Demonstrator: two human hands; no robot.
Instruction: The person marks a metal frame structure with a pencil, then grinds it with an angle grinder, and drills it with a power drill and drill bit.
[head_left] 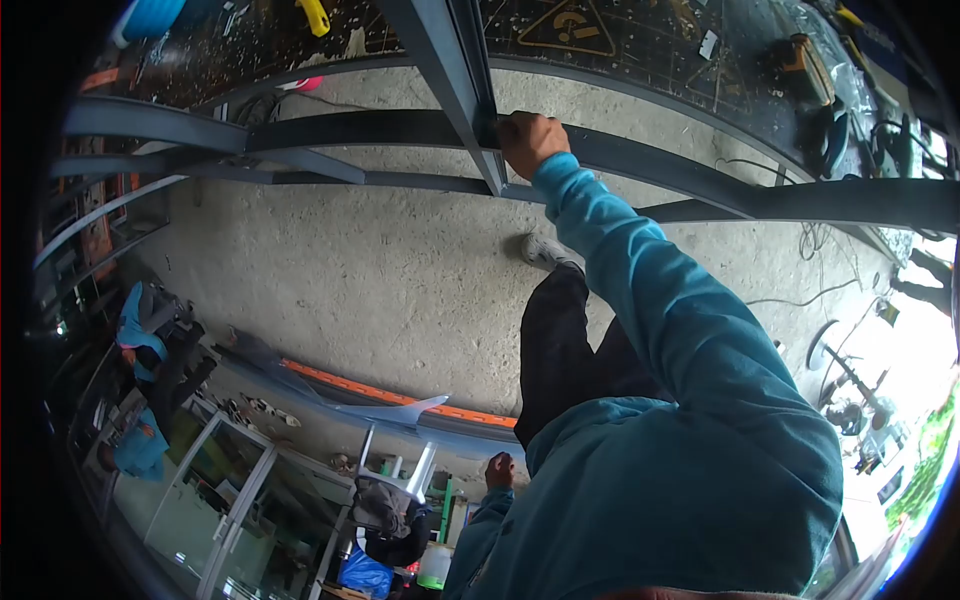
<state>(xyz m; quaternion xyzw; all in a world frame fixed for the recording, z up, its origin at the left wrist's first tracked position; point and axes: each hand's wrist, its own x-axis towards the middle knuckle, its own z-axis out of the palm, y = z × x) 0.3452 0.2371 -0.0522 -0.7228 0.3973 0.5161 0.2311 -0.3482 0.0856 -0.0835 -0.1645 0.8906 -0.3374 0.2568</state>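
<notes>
My right hand (533, 142) reaches forward, its fingers curled over a dark grey metal frame (660, 167) where an upright bar (440, 70) meets a long crossbar. The frame's bars run across the upper part of the head view, above the concrete floor. My left hand (500, 470) is low by my side, fingers curled in, with nothing visible in it. Part of it is turned from view, and it touches no object that I can make out.
Beyond the frame, a dark, paint-flecked worktop (640, 50) carries a yellow-handled tool (314, 16) and an orange-and-black tool (812, 70). An orange strip (400, 392) lies on the floor behind me. Cables (820, 292) trail at right. People in blue tops (140, 335) are at left.
</notes>
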